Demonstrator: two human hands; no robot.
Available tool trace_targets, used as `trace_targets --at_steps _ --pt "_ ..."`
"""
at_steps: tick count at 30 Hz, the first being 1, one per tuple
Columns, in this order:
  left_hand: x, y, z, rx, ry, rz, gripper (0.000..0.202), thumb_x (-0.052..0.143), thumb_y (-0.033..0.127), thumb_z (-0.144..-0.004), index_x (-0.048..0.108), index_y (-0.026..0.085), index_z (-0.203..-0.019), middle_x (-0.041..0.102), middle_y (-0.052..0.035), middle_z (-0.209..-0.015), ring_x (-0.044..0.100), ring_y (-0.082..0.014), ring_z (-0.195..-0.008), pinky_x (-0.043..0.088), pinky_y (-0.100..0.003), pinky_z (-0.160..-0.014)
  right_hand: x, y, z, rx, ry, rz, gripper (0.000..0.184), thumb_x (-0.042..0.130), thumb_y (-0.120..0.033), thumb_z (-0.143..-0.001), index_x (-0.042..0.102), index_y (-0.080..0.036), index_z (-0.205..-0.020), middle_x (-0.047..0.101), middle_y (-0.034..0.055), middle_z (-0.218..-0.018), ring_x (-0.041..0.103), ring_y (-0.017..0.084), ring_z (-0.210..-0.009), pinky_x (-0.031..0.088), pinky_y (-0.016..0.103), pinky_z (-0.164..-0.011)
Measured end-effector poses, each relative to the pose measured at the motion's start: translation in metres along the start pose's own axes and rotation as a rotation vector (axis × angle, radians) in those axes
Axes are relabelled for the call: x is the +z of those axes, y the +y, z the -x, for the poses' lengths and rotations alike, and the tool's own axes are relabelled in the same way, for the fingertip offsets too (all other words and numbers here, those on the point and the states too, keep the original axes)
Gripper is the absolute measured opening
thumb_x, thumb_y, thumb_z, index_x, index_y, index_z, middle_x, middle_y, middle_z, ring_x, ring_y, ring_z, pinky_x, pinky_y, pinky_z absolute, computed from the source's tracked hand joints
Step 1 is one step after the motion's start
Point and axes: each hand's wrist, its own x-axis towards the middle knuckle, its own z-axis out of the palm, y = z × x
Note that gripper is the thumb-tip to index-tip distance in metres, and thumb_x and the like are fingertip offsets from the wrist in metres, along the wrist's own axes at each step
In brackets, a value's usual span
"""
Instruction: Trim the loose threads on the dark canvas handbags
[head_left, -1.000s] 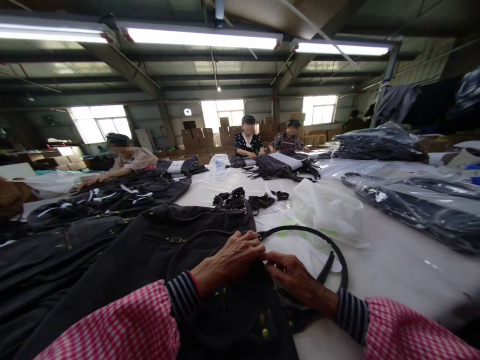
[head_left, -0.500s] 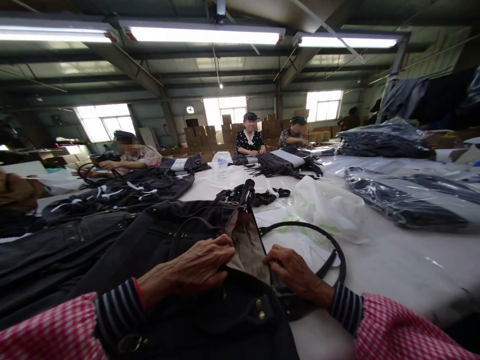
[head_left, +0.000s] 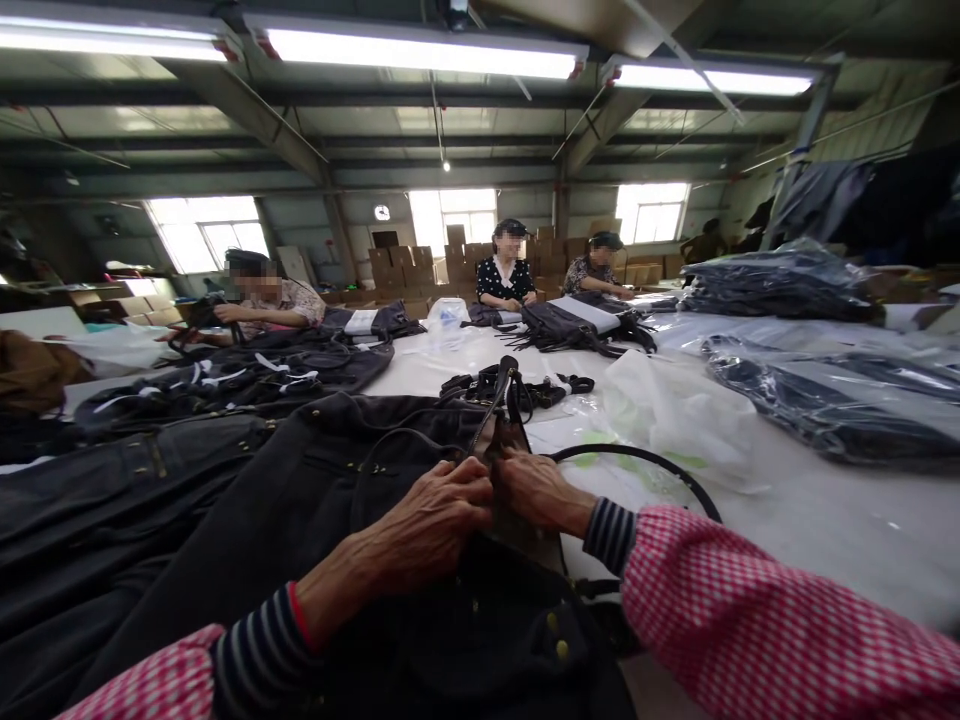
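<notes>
In the head view, a black bag [head_left: 480,650] is lying open, near centre, on the table [head_left: 817,540]. The left hand [head_left: 431,515] is grasping its rim [head_left: 485,430]; the right hand [head_left: 541,490] is resting in the opening [head_left: 516,436], its hidden grip impossible to tell.

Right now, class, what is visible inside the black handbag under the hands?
Brownish lining shows in the black handbag, where the right hand reaches in. Its bottom is hidden by that hand, the left hand and the bag itself.
</notes>
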Motion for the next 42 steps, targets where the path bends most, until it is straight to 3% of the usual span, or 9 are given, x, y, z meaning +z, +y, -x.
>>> trace_targets --at_steps 7,10,13,16,19,23,26,34,42 --pt "-0.015 -0.008 -0.003 -0.125 0.063 0.051 0.017 0.050 0.009 -0.077 0.052 0.021 -0.065 0.063 -0.0008 -0.077 0.052 -0.0202 -0.086 0.035 -0.037 -0.083 0.010 0.026 -0.025 -0.053 -0.112 -0.184 0.025 0.053 -0.028 -0.097 0.072 -0.013 -0.090 0.074 0.0062 -0.085 0.067 0.018 -0.073 0.046 0.023 -0.061" --pt "0.011 -0.005 0.002 -0.141 0.081 -0.010 0.016 0.054 0.010 -0.071 0.061 0.023 -0.078 0.068 -0.0026 -0.087 0.055 -0.0234 -0.094 0.037 -0.041 -0.089 0.009 0.031 -0.024 -0.046 -0.103 -0.222 0.023 0.050 -0.023 -0.096 0.071 -0.014 -0.100 0.075 0.0043 -0.088 0.067 0.016 -0.074 0.047 0.022 -0.061" --pt "0.053 -0.005 0.010 -0.084 0.215 -0.090 0.059 0.059 0.013 -0.068 0.062 0.030 -0.124 0.068 -0.0072 -0.121 0.051 -0.0320 -0.120 0.025 -0.055 -0.109 0.016 0.020 -0.027 0.029 -0.037 -0.150 0.022 0.061 -0.016 -0.083 0.070 -0.012 -0.103 0.075 0.0128 -0.098 0.071 0.025 -0.085 0.050 0.028 -0.068" --pt "0.077 -0.007 0.009 -0.100 0.185 -0.070 0.058 0.060 0.011 -0.070 0.063 0.034 -0.123 0.070 -0.0064 -0.110 0.051 -0.0335 -0.121 0.015 -0.063 -0.113 0.023 0.009 -0.030 0.083 -0.006 -0.077 0.028 0.061 -0.016 -0.080 0.068 -0.012 -0.107 0.074 0.0183 -0.104 0.071 0.031 -0.093 0.051 0.033 -0.072" --pt "0.068 -0.004 0.001 -0.122 0.083 -0.037 0.039 0.059 0.008 -0.071 0.069 0.029 -0.103 0.069 -0.0069 -0.103 0.055 -0.0316 -0.113 0.023 -0.062 -0.110 0.024 0.006 -0.029 0.089 -0.019 -0.043 0.025 0.057 -0.018 -0.086 0.067 -0.014 -0.108 0.074 0.0175 -0.104 0.072 0.030 -0.095 0.052 0.035 -0.075" --pt "0.036 0.004 -0.008 -0.066 0.013 -0.044 0.035 0.060 0.008 -0.074 0.067 0.026 -0.102 0.063 -0.0074 -0.126 0.049 -0.0319 -0.124 0.031 -0.057 -0.107 0.025 0.005 -0.025 0.043 -0.008 -0.014 0.033 0.057 -0.020 -0.091 0.060 -0.012 -0.123 0.071 0.0190 -0.118 0.068 0.031 -0.108 0.053 0.039 -0.085" --pt "0.021 0.007 -0.008 -0.066 -0.076 0.004 0.031 0.057 0.006 -0.080 0.065 0.025 -0.103 0.067 -0.0039 -0.118 0.052 -0.0278 -0.120 0.034 -0.053 -0.107 0.029 0.005 -0.025 -0.007 0.008 0.002 0.033 0.053 -0.019 -0.094 0.058 -0.013 -0.126 0.070 0.0187 -0.120 0.068 0.031 -0.109 0.052 0.039 -0.086" --pt "0.051 0.009 0.010 -0.039 0.052 -0.104 0.051 0.058 0.010 -0.089 0.054 0.031 -0.135 0.058 -0.0030 -0.135 0.037 -0.0283 -0.138 0.023 -0.053 -0.119 0.026 0.010 -0.027 0.016 0.004 0.051 0.022 0.051 -0.015 -0.091 0.067 -0.010 -0.106 0.073 0.0194 -0.104 0.070 0.031 -0.100 0.048 0.034 -0.075" --pt "0.019 0.022 -0.006 -0.104 -0.003 -0.151 0.013 0.062 0.016 -0.083 0.070 0.020 -0.092 0.063 -0.0087 -0.110 0.049 -0.0297 -0.115 0.036 -0.055 -0.102 0.005 0.016 0.001 -0.122 -0.028 0.061 0.026 0.053 -0.009 -0.084 0.060 -0.014 -0.109 0.071 0.0125 -0.106 0.067 0.024 -0.093 0.041 0.030 -0.071"
